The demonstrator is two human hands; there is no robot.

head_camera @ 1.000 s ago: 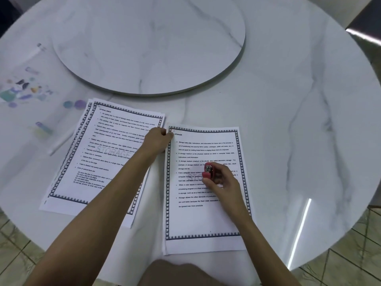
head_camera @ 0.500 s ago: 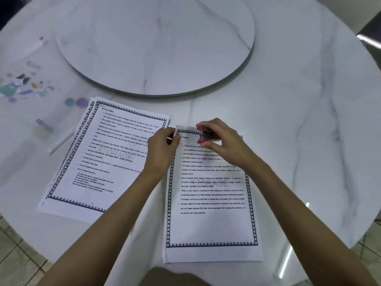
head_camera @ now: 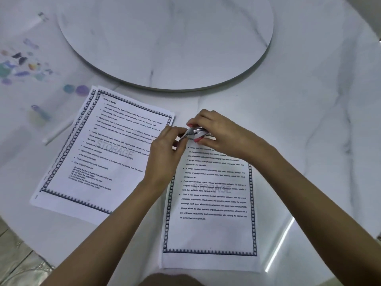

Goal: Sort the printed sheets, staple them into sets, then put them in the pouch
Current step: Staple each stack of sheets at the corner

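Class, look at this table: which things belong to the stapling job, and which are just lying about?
In the job: stapler in the right hand; sheet set at the stapler, top corner pinched by the left hand; second stack of printed sheets; clear printed pouch.
Lying about: marble turntable; thin white stick.

I see a round white table of grey-veined marble filling the view. A raised round turntable of the same marble sits at its far middle. Glossy beige floor tiles show lower left. A bright streak of reflected light crosses the table's near right.
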